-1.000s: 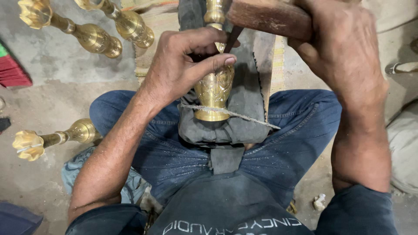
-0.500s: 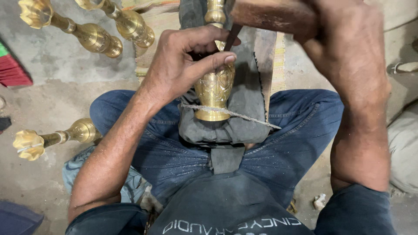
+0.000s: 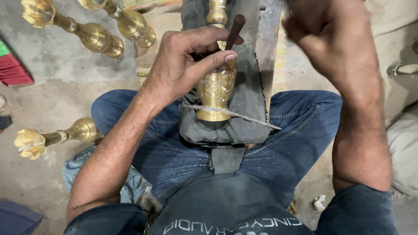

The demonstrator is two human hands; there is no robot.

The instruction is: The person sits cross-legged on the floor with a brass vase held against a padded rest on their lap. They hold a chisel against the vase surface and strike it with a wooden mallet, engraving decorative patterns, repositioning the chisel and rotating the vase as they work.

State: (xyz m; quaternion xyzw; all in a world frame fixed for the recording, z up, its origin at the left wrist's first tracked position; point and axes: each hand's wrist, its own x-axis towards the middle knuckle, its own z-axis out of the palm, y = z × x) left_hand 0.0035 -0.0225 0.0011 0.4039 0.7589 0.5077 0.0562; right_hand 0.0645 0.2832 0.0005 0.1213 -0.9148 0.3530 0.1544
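A: What is held by the left hand [image 3: 185, 65]?

B: A thin, dark brown metal punch [image 3: 234, 30] is pinched between its thumb and curled fingers, just above the centre of the frame. The rod is tilted, its upper end pointing toward the top edge, its lower end hidden behind the thumb against the engraved, bulbous brass vase body [image 3: 216, 89].

A: And where is that brass piece placed?

B: It is laid lengthwise at the centre of the frame, on a dark grey cloth pad [image 3: 244, 117] spread over the lap between the blue-jeaned thighs [image 3: 296, 130]. Its flared foot is turned toward the bottom of the frame, and a thin, pale, frayed cord [image 3: 244, 116] is stretched across it just above the foot.

A: What can be said of the right hand [image 3: 331, 37]?

B: It is seen raised at the upper right, blurred. It appears closed into a fist, but whether anything is gripped in it cannot be told.

A: What else is seen around?

B: Two golden brass stems with flower-shaped ends [image 3: 91, 35] are laid on the grey concrete floor [image 3: 52, 87] at the upper left, touching or nearly so. A third flower-ended brass stem [image 3: 56, 137] is laid at the middle left, beside the left thigh. A flat, dark wooden plank [image 3: 267, 48] is seen right of the vase neck, running to the top edge.
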